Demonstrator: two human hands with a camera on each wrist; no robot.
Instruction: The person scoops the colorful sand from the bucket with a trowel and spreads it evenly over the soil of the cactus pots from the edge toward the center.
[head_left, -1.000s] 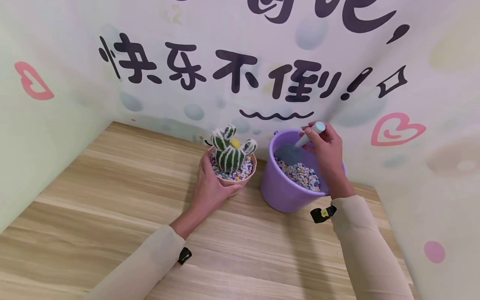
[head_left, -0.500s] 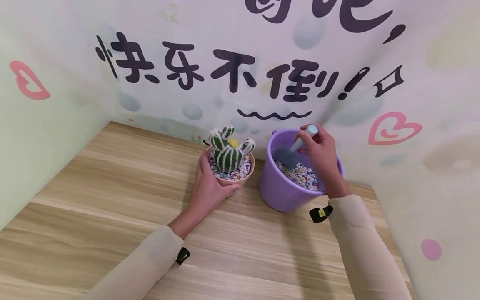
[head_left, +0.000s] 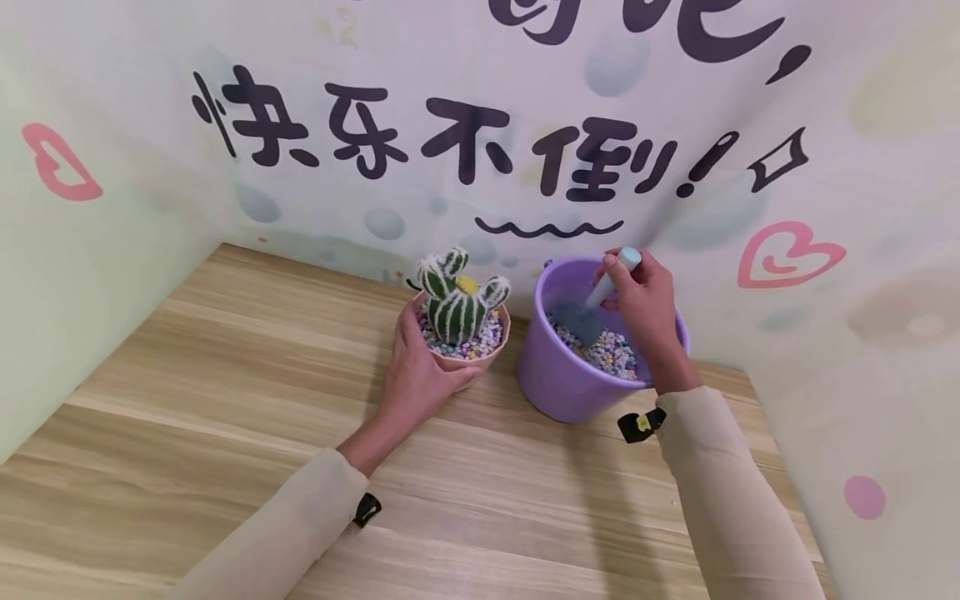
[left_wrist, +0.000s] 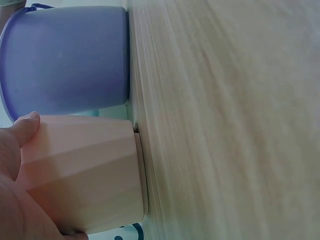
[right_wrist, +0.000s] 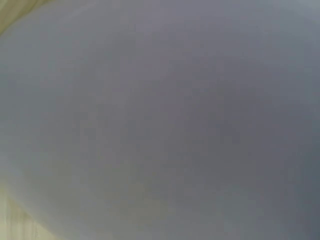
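Note:
My left hand (head_left: 420,364) grips the side of a pink faceted flowerpot (head_left: 480,367), which stands on the table. In the pot a green cactus (head_left: 456,318) with white fuzzy ribs and a yellow flower rises from colourful pebbles (head_left: 489,340). The left wrist view shows my thumb and palm against the pot's wall (left_wrist: 85,172). My right hand (head_left: 643,300) holds a small shovel by its pale blue handle (head_left: 617,277), over the purple bucket (head_left: 562,383). The shovel's grey-blue blade (head_left: 580,322) dips into the multicoloured pebbles (head_left: 613,354) inside the bucket.
Pot and bucket stand side by side on a wood-grain table (head_left: 225,400), close to the back wall (head_left: 360,183) with its large black lettering. Side walls border the table left and right. The bucket's blurred wall (right_wrist: 165,120) fills the right wrist view.
My right hand has moved the shovel's blade lower and deeper into the pebbles in the bucket. My left hand stays on the pot.

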